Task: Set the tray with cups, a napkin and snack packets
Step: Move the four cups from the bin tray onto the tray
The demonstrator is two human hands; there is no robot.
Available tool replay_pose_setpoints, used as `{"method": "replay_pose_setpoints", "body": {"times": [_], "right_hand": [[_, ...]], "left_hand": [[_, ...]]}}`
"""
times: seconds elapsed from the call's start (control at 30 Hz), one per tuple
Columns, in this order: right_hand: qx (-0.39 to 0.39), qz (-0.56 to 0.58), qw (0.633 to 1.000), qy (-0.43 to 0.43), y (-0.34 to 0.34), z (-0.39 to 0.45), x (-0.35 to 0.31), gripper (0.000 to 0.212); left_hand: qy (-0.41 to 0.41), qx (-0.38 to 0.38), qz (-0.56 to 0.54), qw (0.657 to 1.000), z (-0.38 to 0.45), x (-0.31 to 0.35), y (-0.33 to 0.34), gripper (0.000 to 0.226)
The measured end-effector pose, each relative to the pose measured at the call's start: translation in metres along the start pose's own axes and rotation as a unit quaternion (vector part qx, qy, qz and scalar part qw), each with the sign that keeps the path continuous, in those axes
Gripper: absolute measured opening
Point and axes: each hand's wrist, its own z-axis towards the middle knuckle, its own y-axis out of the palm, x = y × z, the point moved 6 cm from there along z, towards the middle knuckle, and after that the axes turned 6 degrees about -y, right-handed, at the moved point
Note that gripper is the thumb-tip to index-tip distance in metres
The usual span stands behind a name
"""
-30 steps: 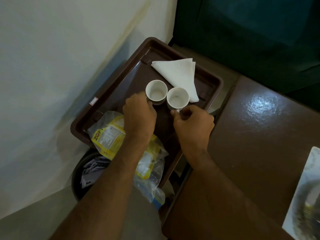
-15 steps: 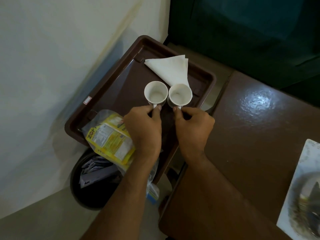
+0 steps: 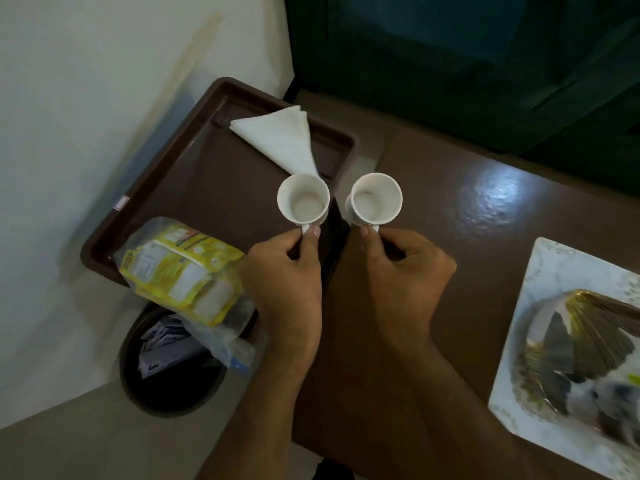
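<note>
Holding a white cup by its handle in each hand — left hand (image 3: pixel 284 271) pinches the left cup (image 3: pixel 303 199) over the tray's (image 3: pixel 194 188) near edge, right hand (image 3: pixel 405 271) pinches the right cup (image 3: pixel 376 198) just past it, above the table (image 3: pixel 467 209). Snack packets (image 3: pixel 183 268) overhang the near corner, napkin (image 3: pixel 280 140) lies folded at the far end — so only the cups look left to place.

One head-worn wide-angle view looks steeply down, close over the tray (image 3: pixel 194 161) and desk (image 3: pixel 450 209); no second view.
</note>
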Motion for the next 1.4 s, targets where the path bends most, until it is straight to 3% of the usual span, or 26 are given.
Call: {"method": "replay_pose_setpoints", "body": {"times": [0.33,0.53,0.83,1.1,1.4], "right_hand": [[0.052,-0.046,0.997,0.027,-0.148,-0.012,0.072,0.009],[0.079,-0.068,0.994,0.044,-0.237,-0.015,0.119,0.015],[0.125,-0.097,0.985,0.064,-0.342,-0.012,0.181,0.006],[0.121,-0.128,0.981,0.087,-0.398,-0.007,0.235,0.006],[0.040,-0.138,0.984,0.109,-0.411,-0.004,0.278,0.007]], "left_hand": [[-0.015,-0.066,-0.002,0.998,-0.129,0.038,0.072,0.013],[0.021,-0.117,0.013,0.993,-0.206,0.070,0.121,0.011],[0.089,-0.188,0.040,0.977,-0.282,0.107,0.191,0.013],[0.133,-0.247,0.098,0.955,-0.299,0.104,0.241,0.018],[0.126,-0.282,0.120,0.943,-0.313,0.092,0.273,0.012]]}}
